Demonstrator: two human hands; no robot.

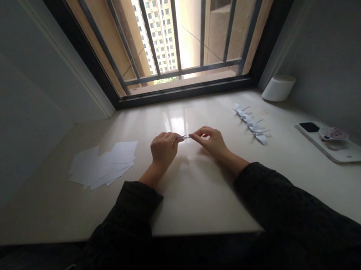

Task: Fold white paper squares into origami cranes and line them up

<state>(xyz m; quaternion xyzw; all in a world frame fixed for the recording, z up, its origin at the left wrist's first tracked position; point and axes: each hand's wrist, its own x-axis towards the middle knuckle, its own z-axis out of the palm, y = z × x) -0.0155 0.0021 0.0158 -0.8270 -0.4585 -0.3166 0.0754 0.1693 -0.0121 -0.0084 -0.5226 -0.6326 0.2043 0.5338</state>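
My left hand and my right hand meet over the middle of the pale sill, both pinching a small folded piece of white paper between their fingertips. The paper is thin and narrow and mostly hidden by the fingers. Both wrists rest low near the surface, with dark sleeves behind them.
A loose pile of white paper sheets lies to the left. Several folded paper cranes stand in a row to the right. A phone lies at the right edge, a white roll in the far right corner. A barred window rises behind.
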